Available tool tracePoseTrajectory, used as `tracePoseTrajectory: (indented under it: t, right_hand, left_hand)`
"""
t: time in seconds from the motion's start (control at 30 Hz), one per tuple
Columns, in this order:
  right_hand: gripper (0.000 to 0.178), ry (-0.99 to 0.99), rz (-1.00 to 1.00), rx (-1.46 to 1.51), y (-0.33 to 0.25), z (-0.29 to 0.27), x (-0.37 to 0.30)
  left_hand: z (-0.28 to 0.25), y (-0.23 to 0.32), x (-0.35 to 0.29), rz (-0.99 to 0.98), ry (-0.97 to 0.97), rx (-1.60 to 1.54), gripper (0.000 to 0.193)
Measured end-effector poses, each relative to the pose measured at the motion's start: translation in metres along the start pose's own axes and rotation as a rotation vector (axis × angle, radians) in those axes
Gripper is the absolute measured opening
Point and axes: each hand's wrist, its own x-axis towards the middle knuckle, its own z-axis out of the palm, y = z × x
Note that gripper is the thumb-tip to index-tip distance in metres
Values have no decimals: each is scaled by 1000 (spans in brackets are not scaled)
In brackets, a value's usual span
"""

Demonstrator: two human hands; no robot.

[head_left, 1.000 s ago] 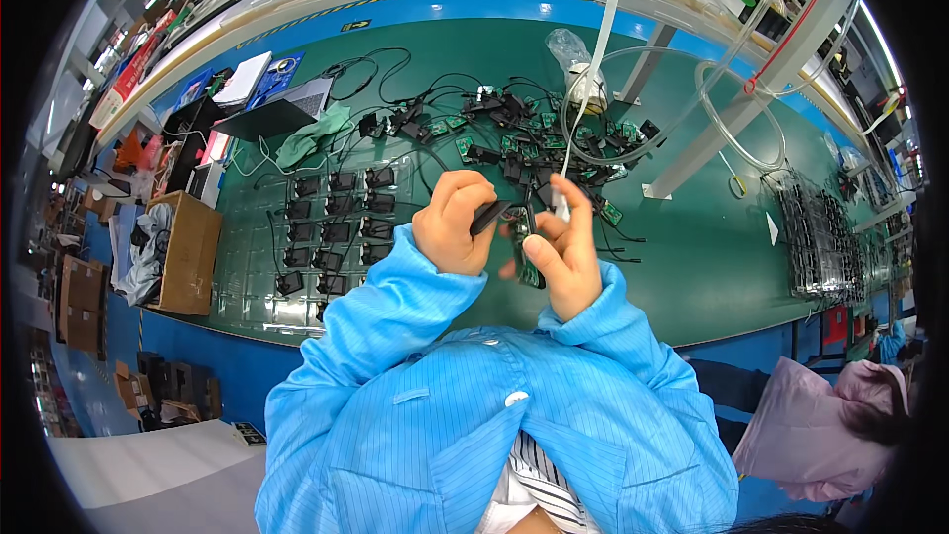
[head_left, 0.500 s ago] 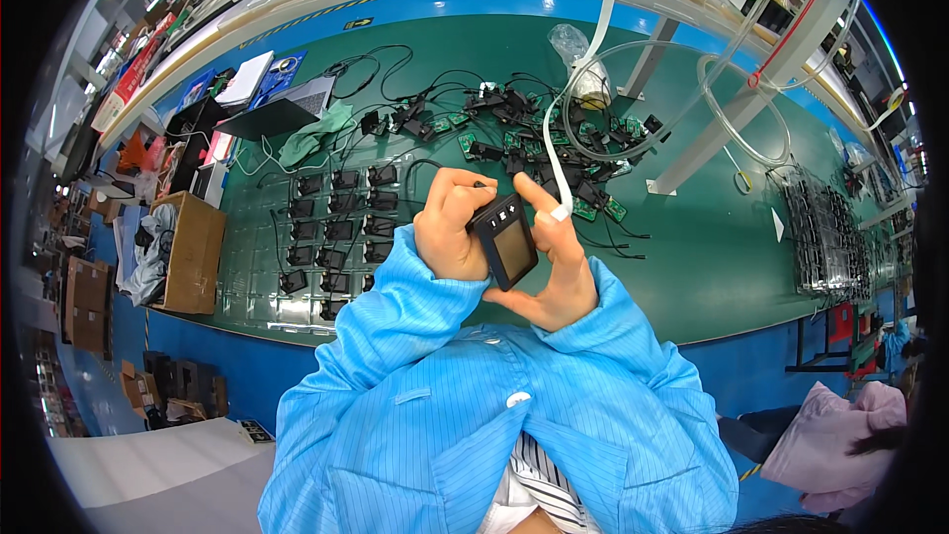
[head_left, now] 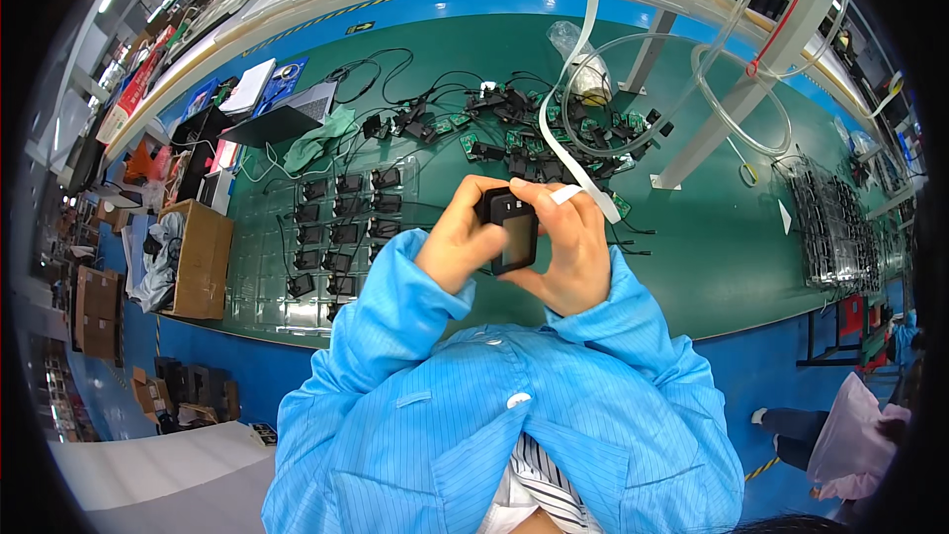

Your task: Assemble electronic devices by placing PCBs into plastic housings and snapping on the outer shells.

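Observation:
Between my two hands, above the near part of the green table, is a small black device with a screen [head_left: 518, 240], held roughly upright. My left hand [head_left: 463, 237] grips its left edge, and the left thumb blurs across the screen's side. With fingers along the top and thumb at the lower corner, my right hand [head_left: 571, 249] closes on the right edge. A white label or tape piece [head_left: 565, 195] shows on the right index finger. A white strap [head_left: 550, 129] hangs down just beyond that hand.
Clear trays of black modules [head_left: 341, 234] lie to the left. A heap of circuit boards and cables [head_left: 524, 129] covers the table's middle. A metal post [head_left: 712, 124] with looped tubing stands right, near stacked black racks [head_left: 830, 227]. A cardboard box [head_left: 203, 262] sits at the left edge.
The device has turned more upright, its screen now facing me more squarely. My left thumb has come round to its front. A person in pink at lower right has shifted right.

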Motion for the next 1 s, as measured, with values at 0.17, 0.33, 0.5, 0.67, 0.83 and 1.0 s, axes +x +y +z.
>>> tracePoseTrajectory:
  t: [0.17,0.33,0.5,0.67,0.83,1.0]
  right_hand:
    - [108,124,-132,-74,2,10,5]
    - [83,162,253,625,-13,-22,-20]
    - [67,118,304,-179,-9,-59,-23]
    - [69,134,-112,-256,-7,-44,2]
    - [69,281,-14,140,-1,-9,9]
    - [76,302,181,540,-2,2,6]
  left_hand:
    - [16,-9,-7,217,61,297,35]
    - [14,0,-11,210,111,173,37]
    - [17,3,-20,300,70,169,38]
    - [23,2,-31,196,47,425,38]
    - [21,-4,-30,416,-85,779,37]
    - [24,-2,-30,436,-244,553,37]
